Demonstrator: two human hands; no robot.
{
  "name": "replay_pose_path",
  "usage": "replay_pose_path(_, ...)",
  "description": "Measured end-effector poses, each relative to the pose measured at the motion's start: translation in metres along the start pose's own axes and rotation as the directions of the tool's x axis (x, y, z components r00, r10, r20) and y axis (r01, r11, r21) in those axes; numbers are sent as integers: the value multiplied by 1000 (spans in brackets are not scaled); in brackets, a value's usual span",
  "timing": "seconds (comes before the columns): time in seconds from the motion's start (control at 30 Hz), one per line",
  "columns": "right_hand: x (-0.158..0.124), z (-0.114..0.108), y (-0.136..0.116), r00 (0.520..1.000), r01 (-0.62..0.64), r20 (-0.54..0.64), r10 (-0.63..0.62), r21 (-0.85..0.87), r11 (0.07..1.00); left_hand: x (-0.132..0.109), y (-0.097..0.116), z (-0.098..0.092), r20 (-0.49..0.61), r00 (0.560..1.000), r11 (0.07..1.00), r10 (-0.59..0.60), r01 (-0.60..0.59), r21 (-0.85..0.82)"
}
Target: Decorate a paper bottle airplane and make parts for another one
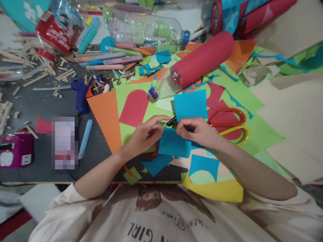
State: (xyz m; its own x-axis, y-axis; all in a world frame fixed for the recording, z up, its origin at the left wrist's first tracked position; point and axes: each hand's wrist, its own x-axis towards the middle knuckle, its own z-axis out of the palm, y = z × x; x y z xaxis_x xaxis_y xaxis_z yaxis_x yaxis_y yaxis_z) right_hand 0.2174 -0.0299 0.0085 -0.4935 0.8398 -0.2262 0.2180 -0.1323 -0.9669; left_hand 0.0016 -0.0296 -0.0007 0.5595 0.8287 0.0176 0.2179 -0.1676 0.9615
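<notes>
A small blue paper piece is held up between my hands. My left hand pinches its upper left corner, with the index finger stretched out above. My right hand has its fingers curled together on the upper right part of the same piece. Just behind the paper, close to my left fingertips, a black pen shows in part. Another blue paper square lies beyond my right hand. Scissors with a red and a yellow handle lie right of that hand, their blades hidden.
A bottle wrapped in red paper and a clear bottle lie farther back. On the left are a blue glue gun, a light blue marker, a purple box and wooden sticks. Green sheets and paper scraps spread around my hands.
</notes>
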Motion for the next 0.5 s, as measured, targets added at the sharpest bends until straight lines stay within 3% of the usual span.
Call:
replay_pose_path(0.33, 0, 0, -1, 1000, 3, 7, -3, 36, 999, 0, 0, -2, -8, 1000, 999, 2, -2, -44)
replay_pose_path(0.5, -1, 2, 2, 980, 19, -198, -6, 63, 998, 0, 3, -2, 20, 993, 978, -115, 117, -170)
